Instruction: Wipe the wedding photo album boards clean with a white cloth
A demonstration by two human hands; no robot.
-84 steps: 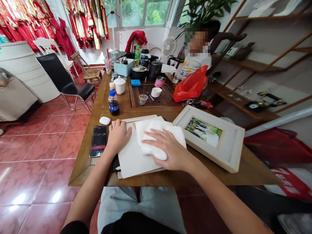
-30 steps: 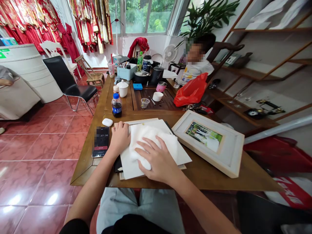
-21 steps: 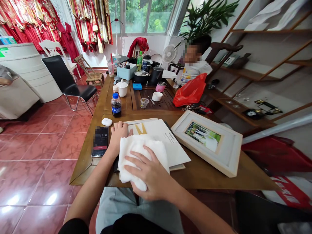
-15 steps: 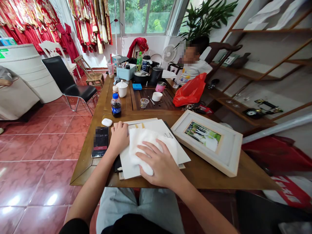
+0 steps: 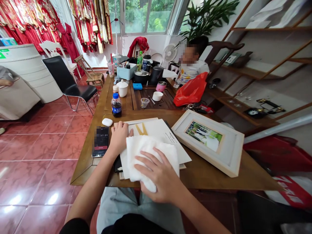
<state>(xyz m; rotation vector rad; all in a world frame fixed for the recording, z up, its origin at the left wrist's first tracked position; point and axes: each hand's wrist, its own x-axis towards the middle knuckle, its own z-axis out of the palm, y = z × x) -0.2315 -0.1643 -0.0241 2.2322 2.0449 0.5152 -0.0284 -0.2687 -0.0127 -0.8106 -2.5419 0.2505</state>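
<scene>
Folded white cloth (image 5: 152,146) has just slid toward the near edge of the white sheet (image 5: 165,139), baring a yellow mark (image 5: 141,129) at the sheet's twelve o'clock. Right hand (image 5: 158,175) lies open and spread, pressing the cloth down without gripping it. Left hand (image 5: 119,138) rests open on the sheet's nine o'clock side, holding nothing. Around them are one framed photograph (image 5: 207,143) at three o'clock, one phone (image 5: 100,141) at nine o'clock and one capped drink bottle (image 5: 116,105) at eleven o'clock.
</scene>
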